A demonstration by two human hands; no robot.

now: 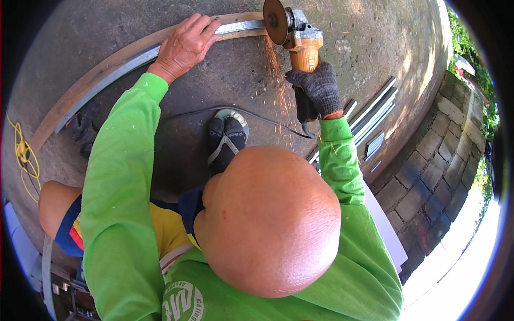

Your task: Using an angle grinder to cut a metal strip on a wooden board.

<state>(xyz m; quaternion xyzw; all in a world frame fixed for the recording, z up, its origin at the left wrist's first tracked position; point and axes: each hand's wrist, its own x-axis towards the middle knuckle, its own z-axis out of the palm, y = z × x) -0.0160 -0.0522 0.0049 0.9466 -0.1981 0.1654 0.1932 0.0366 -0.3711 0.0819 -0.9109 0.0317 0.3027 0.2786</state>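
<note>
My bare left hand [186, 45] is wrapped over a long galvanized metal bar [240, 25] lying on a wooden plank [96, 67]. Both curve in the view from the left up to the top middle. In a dark grey knit glove, my right hand [317, 88] grips an orange angle grinder [304, 53]. The grinder's brown disc [276, 21] is at the bar's right end, where its exact contact is hidden. Orange sparks [274, 64] stream from there down toward my foot.
A black power cord [225, 108] runs from the grinder across the concrete floor past my shoe [229, 131]. Cut metal lengths [375, 115] lie at right, near a block wall [428, 166]. A yellow cord [24, 152] and a dark glove [84, 131] lie at left.
</note>
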